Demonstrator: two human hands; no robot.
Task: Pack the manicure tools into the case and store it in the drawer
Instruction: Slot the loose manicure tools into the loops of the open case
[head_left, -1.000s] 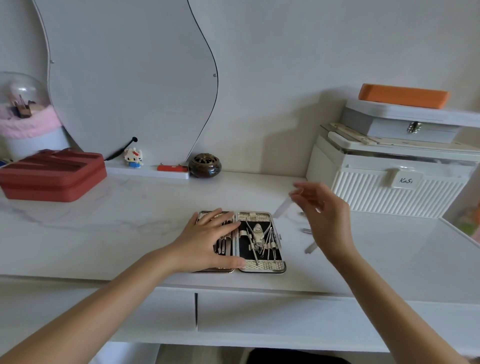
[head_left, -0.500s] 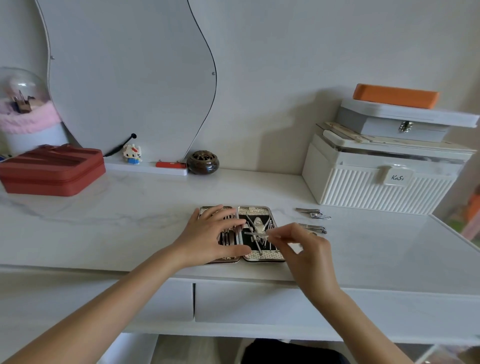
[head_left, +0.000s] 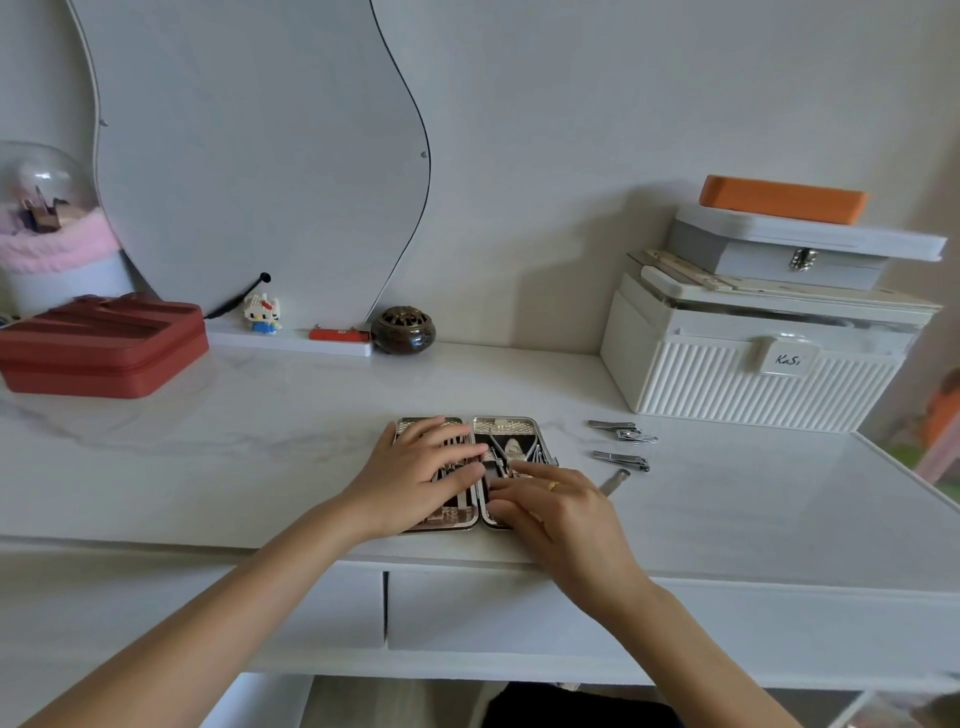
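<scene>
An open manicure case (head_left: 506, 427) lies flat on the white desk near its front edge, with several metal tools in its slots. My left hand (head_left: 421, 475) rests flat on the case's left half, fingers spread. My right hand (head_left: 558, 506) lies over the lower right half, fingers pressing down on the tools there. Right of the case lie loose tools: two nail clippers (head_left: 622, 431) (head_left: 621, 460) and a slim metal tool (head_left: 613, 480) partly hidden behind my right hand. Two closed drawer fronts (head_left: 467, 608) sit below the desk edge.
A white ribbed storage box (head_left: 748, 384) with a grey box and orange case on top stands at the back right. A red case (head_left: 98, 348) lies at the back left. A wavy mirror (head_left: 249, 156), a small figurine (head_left: 262, 312) and a brown pot (head_left: 403, 331) line the wall.
My right hand came from the air at the right down onto the case's right half and now presses there. The left hand has stayed on the left half.
</scene>
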